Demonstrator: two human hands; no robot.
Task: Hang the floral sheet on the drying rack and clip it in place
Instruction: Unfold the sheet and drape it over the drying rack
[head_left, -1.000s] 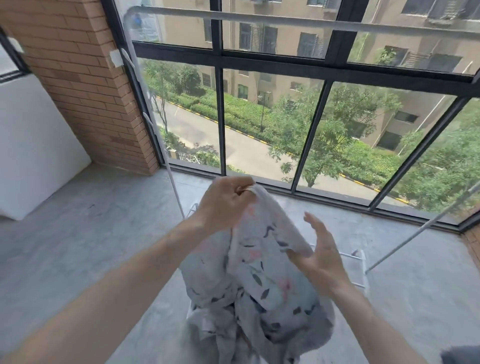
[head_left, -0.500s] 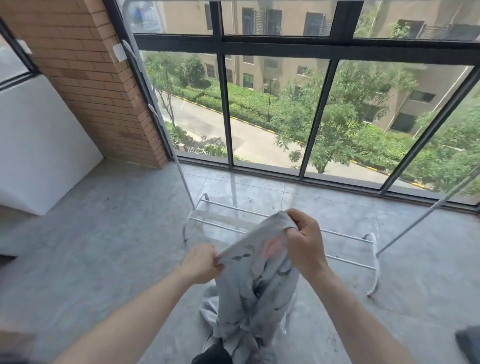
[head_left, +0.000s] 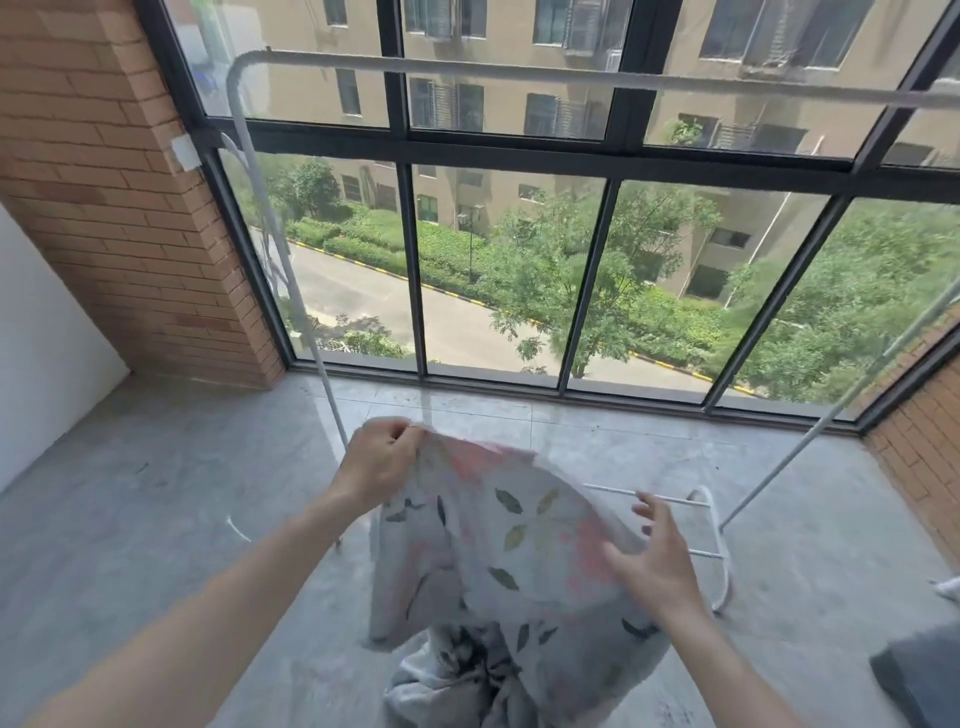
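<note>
White drying rack (head_left: 519, 78) stands between floral sheet (head_left: 498, 545) and window (head_left: 509, 270)

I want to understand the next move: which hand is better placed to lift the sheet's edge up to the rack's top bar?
Probably the left hand: it already pinches the floral sheet at its upper edge, below the top bar. The right hand is open, gripping nothing.

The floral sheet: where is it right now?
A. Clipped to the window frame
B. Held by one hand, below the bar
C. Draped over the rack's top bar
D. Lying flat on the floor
B: the left hand grips the floral sheet well below the top bar; the right hand is open beside it.
</note>
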